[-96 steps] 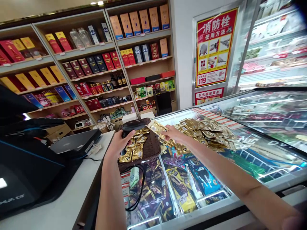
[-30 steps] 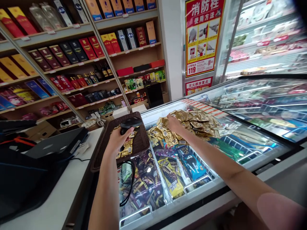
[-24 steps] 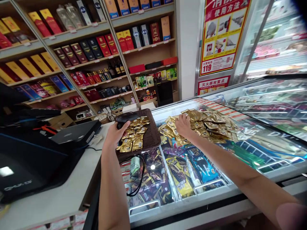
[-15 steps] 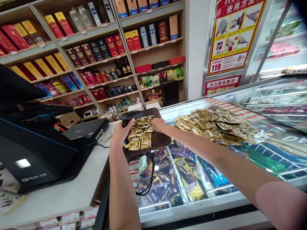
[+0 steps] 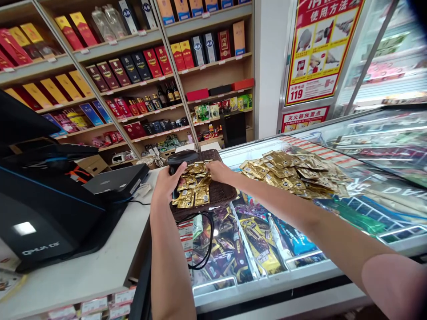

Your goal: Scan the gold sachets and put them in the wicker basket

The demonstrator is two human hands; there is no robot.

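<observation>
A brown woven basket (image 5: 223, 192) rests on the freezer's edge with small gold foil packets (image 5: 202, 196) laid out in it. At its left side, my left hand (image 5: 166, 181) reaches across the handle of a black barcode scanner (image 5: 182, 157) to the packets. Its thumb and a fingertip show apart; the other fingers are hidden. My right hand (image 5: 219, 171) is closed at the packets' right edge, its fingertips down on a gold packet and partly out of sight. A large heap of gold packets (image 5: 293, 173) lies on the freezer glass beyond my right forearm.
Below the basket, a freezer (image 5: 287, 278) holds bagged ice creams (image 5: 258, 244) between wire dividers. A black cable (image 5: 211, 244) hangs in front. On the left counter (image 5: 100, 266) stand a black cash register (image 5: 46, 213) and a dark flat device (image 5: 116, 178). Shelves (image 5: 133, 84) of boxes line the wall.
My right hand has shifted slightly left over the packets. My left hand stays at the basket's left side. The whole view has moved a little.
</observation>
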